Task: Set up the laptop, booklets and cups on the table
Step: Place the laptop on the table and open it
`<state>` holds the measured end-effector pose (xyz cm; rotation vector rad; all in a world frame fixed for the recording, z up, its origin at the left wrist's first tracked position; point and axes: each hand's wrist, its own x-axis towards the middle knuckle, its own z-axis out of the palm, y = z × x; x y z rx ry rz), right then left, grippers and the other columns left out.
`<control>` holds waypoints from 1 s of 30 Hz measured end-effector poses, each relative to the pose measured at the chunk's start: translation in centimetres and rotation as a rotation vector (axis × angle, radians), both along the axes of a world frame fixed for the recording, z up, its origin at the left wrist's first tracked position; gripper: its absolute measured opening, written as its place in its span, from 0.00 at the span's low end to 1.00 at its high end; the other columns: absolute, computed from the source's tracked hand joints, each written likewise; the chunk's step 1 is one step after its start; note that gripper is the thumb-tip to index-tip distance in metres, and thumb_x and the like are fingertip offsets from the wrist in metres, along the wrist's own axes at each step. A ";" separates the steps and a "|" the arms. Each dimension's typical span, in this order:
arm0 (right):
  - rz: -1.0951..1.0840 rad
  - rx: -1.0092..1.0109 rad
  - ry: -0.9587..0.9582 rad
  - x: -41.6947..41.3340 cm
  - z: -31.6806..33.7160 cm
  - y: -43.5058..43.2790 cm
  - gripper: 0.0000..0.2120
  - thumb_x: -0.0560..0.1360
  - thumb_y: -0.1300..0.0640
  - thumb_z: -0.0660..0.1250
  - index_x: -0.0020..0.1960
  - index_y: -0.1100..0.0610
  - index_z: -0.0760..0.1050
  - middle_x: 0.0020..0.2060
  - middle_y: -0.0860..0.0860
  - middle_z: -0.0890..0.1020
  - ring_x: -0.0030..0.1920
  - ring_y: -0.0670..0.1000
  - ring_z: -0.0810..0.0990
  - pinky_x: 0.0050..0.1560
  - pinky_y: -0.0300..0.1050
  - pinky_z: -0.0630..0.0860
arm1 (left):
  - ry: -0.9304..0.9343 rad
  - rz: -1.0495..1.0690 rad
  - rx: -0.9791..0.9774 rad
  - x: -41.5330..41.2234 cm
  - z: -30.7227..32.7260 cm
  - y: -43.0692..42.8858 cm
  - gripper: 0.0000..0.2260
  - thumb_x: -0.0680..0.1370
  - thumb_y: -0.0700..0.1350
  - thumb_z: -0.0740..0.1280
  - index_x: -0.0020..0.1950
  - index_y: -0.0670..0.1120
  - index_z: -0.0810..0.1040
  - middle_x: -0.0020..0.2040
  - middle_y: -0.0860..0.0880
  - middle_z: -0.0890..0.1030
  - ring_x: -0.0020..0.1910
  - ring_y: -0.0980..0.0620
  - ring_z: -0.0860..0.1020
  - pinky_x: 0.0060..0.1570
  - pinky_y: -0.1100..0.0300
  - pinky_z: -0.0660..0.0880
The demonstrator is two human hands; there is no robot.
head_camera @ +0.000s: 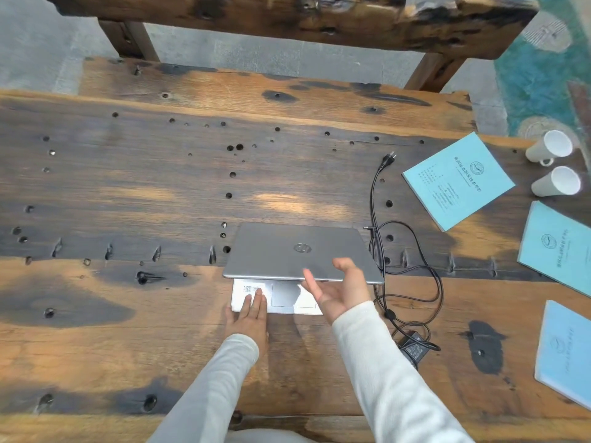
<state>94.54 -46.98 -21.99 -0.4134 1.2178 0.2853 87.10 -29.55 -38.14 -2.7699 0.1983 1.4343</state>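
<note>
A silver laptop (287,251) sits near the middle of the wooden table (128,193), its lid raised partway off the base. My right hand (339,289) is palm up under the lid's front edge, thumb on top, lifting it. My left hand (249,314) lies flat on the palm rest, fingers together, pressing the base down. Three light blue booklets lie at the right: one far (457,180), one in the middle (556,247), one near (566,353). Two white cups (548,148) (556,182) lie on their sides at the far right.
A black power cable and adapter (412,346) loops on the table just right of the laptop, its plug (387,159) pointing away. A wooden bench (271,91) stands beyond the table. A teal patterned rug (543,75) covers the floor at the upper right.
</note>
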 end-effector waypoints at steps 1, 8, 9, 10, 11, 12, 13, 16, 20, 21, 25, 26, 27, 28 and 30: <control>0.001 0.001 -0.002 0.6 0.5 -0.2 0.15 0.79 0.61 0.64 0.63 0.59 0.66 0.75 0.73 0.57 0.71 0.74 0.66 0.56 0.56 0.80 | 0.002 -0.002 0.000 0.0 0.0 0.0 0.35 0.83 0.50 0.55 0.82 0.45 0.35 0.81 0.51 0.32 0.81 0.49 0.38 0.75 0.34 0.42; 0.049 -0.035 -0.070 5.7 3.2 -1.7 0.15 0.80 0.61 0.63 0.65 0.60 0.67 0.75 0.72 0.56 0.69 0.79 0.65 0.62 0.57 0.78 | 0.038 0.002 0.027 0.1 0.3 -0.4 0.37 0.82 0.44 0.57 0.81 0.45 0.33 0.80 0.50 0.29 0.81 0.48 0.35 0.75 0.33 0.38; 0.052 -0.035 -0.081 6.7 3.5 -2.0 0.21 0.80 0.61 0.63 0.71 0.60 0.64 0.75 0.73 0.56 0.69 0.79 0.64 0.63 0.58 0.77 | 0.043 0.001 0.030 0.1 0.3 -0.5 0.38 0.81 0.44 0.57 0.80 0.45 0.33 0.80 0.50 0.28 0.81 0.48 0.35 0.74 0.33 0.37; 0.040 -0.028 -0.093 7.7 3.7 -2.3 0.26 0.80 0.61 0.62 0.76 0.60 0.59 0.76 0.73 0.55 0.70 0.79 0.62 0.64 0.58 0.76 | 0.044 0.001 0.029 0.1 0.3 -0.5 0.38 0.81 0.44 0.57 0.80 0.45 0.32 0.79 0.50 0.28 0.81 0.48 0.35 0.74 0.34 0.37; 0.027 -0.018 -0.112 8.8 4.0 -2.5 0.29 0.80 0.61 0.61 0.78 0.59 0.55 0.76 0.72 0.53 0.71 0.79 0.60 0.66 0.60 0.74 | 0.042 0.003 0.024 0.1 0.3 -0.5 0.37 0.81 0.45 0.56 0.81 0.45 0.33 0.79 0.50 0.28 0.81 0.48 0.35 0.74 0.33 0.37; 0.015 -0.011 -0.129 9.9 4.2 -2.6 0.30 0.80 0.61 0.61 0.79 0.58 0.54 0.77 0.71 0.52 0.72 0.80 0.57 0.67 0.61 0.73 | 0.040 0.006 0.016 0.1 0.2 -0.4 0.36 0.81 0.46 0.55 0.81 0.45 0.33 0.80 0.50 0.28 0.81 0.48 0.35 0.75 0.33 0.37; 0.005 -0.007 -0.143 10.8 4.3 -2.7 0.30 0.80 0.61 0.61 0.79 0.57 0.53 0.78 0.70 0.50 0.73 0.80 0.55 0.68 0.63 0.72 | 0.040 0.006 0.011 0.1 0.2 -0.2 0.35 0.81 0.46 0.53 0.81 0.45 0.33 0.80 0.50 0.29 0.81 0.49 0.35 0.75 0.33 0.37; -0.017 -0.008 -0.165 13.6 4.5 -2.8 0.31 0.80 0.62 0.61 0.79 0.57 0.52 0.79 0.68 0.49 0.74 0.79 0.51 0.70 0.66 0.68 | 0.041 -0.035 0.015 0.4 0.3 0.0 0.34 0.82 0.48 0.53 0.81 0.45 0.35 0.81 0.49 0.31 0.81 0.48 0.37 0.74 0.31 0.40; -0.022 -0.002 -0.169 17.5 4.5 -3.7 0.33 0.79 0.61 0.63 0.79 0.55 0.52 0.78 0.67 0.49 0.73 0.81 0.52 0.70 0.70 0.65 | 0.048 -0.057 0.030 0.6 0.4 -0.1 0.36 0.82 0.45 0.56 0.81 0.44 0.34 0.81 0.49 0.31 0.81 0.48 0.37 0.74 0.30 0.42; -0.017 0.011 -0.166 18.3 4.5 -3.9 0.32 0.79 0.60 0.63 0.79 0.54 0.52 0.79 0.67 0.49 0.73 0.81 0.52 0.70 0.71 0.64 | 0.046 -0.057 0.036 0.6 0.4 -0.2 0.36 0.82 0.44 0.56 0.81 0.44 0.34 0.81 0.49 0.31 0.81 0.48 0.37 0.74 0.31 0.42; -0.028 0.069 -0.149 20.8 3.9 -4.7 0.33 0.80 0.59 0.64 0.79 0.56 0.52 0.78 0.68 0.52 0.73 0.81 0.51 0.70 0.74 0.61 | 0.036 -0.066 0.060 0.6 0.7 -0.3 0.37 0.82 0.41 0.58 0.81 0.44 0.34 0.81 0.49 0.31 0.81 0.47 0.37 0.75 0.31 0.41; -0.028 0.079 -0.148 21.3 3.7 -4.9 0.33 0.80 0.58 0.65 0.79 0.56 0.51 0.78 0.69 0.52 0.73 0.81 0.51 0.70 0.74 0.61 | 0.036 -0.068 0.061 0.7 0.7 -0.3 0.38 0.82 0.41 0.59 0.81 0.44 0.35 0.81 0.49 0.31 0.81 0.47 0.37 0.74 0.31 0.41; -0.022 0.083 -0.150 21.7 3.5 -4.9 0.34 0.80 0.57 0.65 0.80 0.56 0.51 0.78 0.69 0.52 0.73 0.81 0.51 0.70 0.74 0.62 | 0.036 -0.068 0.062 0.7 0.7 -0.2 0.38 0.82 0.40 0.59 0.81 0.44 0.35 0.81 0.49 0.32 0.81 0.48 0.37 0.74 0.31 0.40; -0.008 0.083 -0.155 22.1 3.3 -5.0 0.35 0.80 0.56 0.66 0.80 0.56 0.50 0.78 0.69 0.51 0.73 0.80 0.52 0.70 0.74 0.62 | 0.035 -0.067 0.063 0.7 0.7 -0.2 0.38 0.82 0.40 0.59 0.81 0.45 0.35 0.81 0.49 0.32 0.81 0.48 0.37 0.74 0.30 0.40; 0.037 0.073 -0.175 22.6 2.9 -5.0 0.38 0.80 0.54 0.66 0.81 0.57 0.47 0.78 0.68 0.50 0.74 0.80 0.52 0.71 0.73 0.63 | 0.033 -0.073 0.069 0.9 0.7 -0.2 0.37 0.82 0.40 0.59 0.82 0.45 0.36 0.82 0.49 0.33 0.81 0.48 0.37 0.74 0.30 0.40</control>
